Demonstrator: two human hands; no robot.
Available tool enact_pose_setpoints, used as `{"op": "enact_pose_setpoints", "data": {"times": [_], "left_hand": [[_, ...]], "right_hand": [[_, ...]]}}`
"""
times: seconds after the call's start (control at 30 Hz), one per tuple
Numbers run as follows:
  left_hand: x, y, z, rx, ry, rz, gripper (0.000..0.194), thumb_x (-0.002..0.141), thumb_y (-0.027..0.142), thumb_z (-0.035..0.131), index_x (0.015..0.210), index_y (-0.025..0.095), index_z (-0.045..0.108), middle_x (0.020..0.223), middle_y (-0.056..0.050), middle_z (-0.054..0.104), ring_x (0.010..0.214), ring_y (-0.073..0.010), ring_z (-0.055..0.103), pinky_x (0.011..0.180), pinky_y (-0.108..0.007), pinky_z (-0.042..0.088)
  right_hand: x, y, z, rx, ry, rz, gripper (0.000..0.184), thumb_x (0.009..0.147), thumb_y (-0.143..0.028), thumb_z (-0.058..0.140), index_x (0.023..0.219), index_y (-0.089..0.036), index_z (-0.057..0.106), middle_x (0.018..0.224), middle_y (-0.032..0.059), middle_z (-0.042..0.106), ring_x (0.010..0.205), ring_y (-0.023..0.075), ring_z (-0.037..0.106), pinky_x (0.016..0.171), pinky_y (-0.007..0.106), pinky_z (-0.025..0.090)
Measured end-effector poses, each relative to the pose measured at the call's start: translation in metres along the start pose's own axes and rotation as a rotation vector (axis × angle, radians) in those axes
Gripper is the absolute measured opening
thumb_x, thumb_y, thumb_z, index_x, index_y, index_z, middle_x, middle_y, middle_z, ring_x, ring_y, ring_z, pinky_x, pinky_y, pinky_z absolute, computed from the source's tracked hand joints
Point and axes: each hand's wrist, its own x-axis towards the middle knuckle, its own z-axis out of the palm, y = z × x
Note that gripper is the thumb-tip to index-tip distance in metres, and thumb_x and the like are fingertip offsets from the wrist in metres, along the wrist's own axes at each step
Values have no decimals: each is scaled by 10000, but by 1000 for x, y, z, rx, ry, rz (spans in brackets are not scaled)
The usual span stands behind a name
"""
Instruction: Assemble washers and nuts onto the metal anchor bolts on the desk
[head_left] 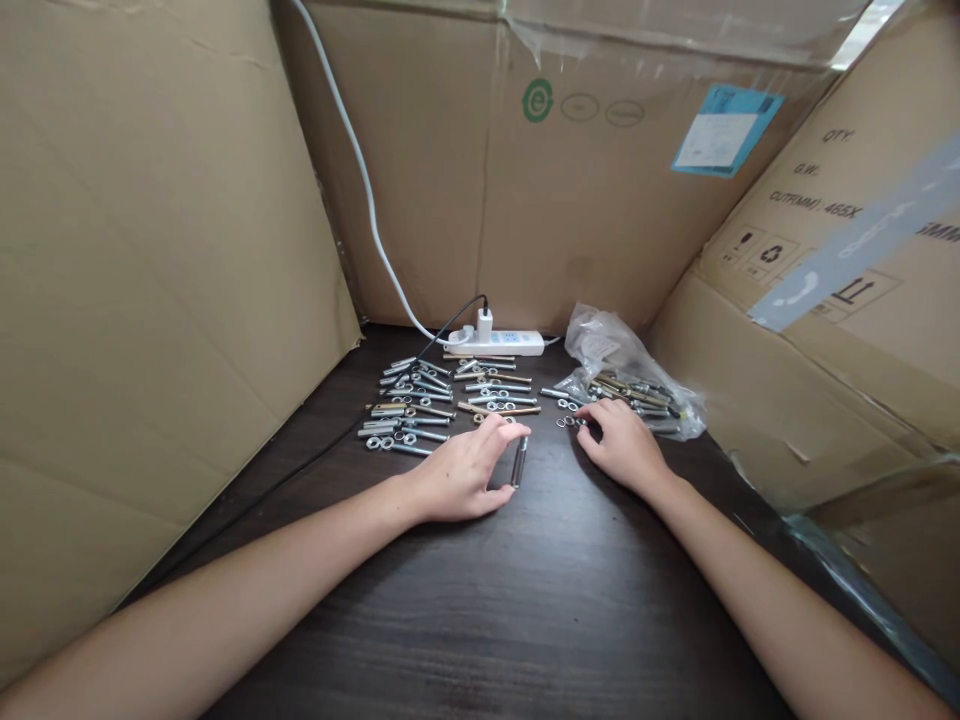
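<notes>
My left hand (461, 475) holds a short metal sleeve (519, 462) upright between thumb and fingertips, just above the dark table. To the right, my right hand (621, 445) rests low with thumb and fingers curled together at the table. Small washers (564, 422) lie by its fingertips, and what the fingers grip is too small to make out. Behind it, bolts with sleeves (637, 395) are heaped on a clear plastic bag (611, 345). Beyond my left hand, bolts, sleeves, nuts and washers lie sorted in rows, in a left group (409, 410) and a middle group (499, 388).
A white power strip (517, 344) with a plugged-in adapter (484, 325) stands at the back. Its white cord (360, 170) climbs the cardboard, while a black cable (300, 467) crosses the table on the left. Cardboard boxes (420, 180) wall in the left, back and right sides.
</notes>
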Motion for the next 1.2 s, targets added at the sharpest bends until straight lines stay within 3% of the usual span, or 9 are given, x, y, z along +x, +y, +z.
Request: {"op": "enact_pose_setpoints", "data": {"times": [0.17, 0.67, 0.97, 1.1, 1.2], "left_hand": [[0, 0, -1, 17, -20, -8, 622, 769, 196, 577, 1294, 234, 246, 1118, -75, 439, 710, -134, 534, 651, -294, 488], [1, 0, -1, 34, -38, -24, 616, 773, 219, 580, 1294, 226, 252, 1141, -79, 420, 704, -131, 537, 653, -299, 497], [0, 1, -1, 23, -28, -24, 626, 778, 221, 572, 1312, 248, 247, 1149, -77, 420, 702, -129, 544, 668, -313, 509], [0, 0, -1, 22, -31, -17, 647, 775, 219, 578, 1325, 257, 240, 1147, -73, 420, 738, -139, 557, 691, -314, 510], [0, 1, -1, 35, -41, -13, 663, 777, 228, 584, 1337, 255, 230, 1156, -75, 417, 776, -153, 563, 721, -328, 513]], "right_hand": [[0, -3, 1, 4, 9, -25, 231, 823, -248, 514, 1012, -182, 629, 942, 82, 622, 917, 253, 534, 839, 375, 440], [0, -3, 4, 62, 26, -74, 202, 853, -253, 500, 980, -195, 646, 961, 87, 606, 956, 253, 518, 860, 376, 441], [1, -2, 5, 109, 56, -41, 64, 790, -234, 549, 824, -186, 577, 862, 80, 600, 899, 254, 517, 822, 387, 441], [2, -18, -6, 277, 94, -21, 88, 813, -261, 547, 764, -197, 582, 813, 60, 617, 849, 238, 540, 805, 381, 435], [-2, -46, -15, 593, 91, 118, 149, 840, -314, 540, 810, -192, 620, 814, 47, 650, 742, 195, 576, 684, 321, 458]]}}
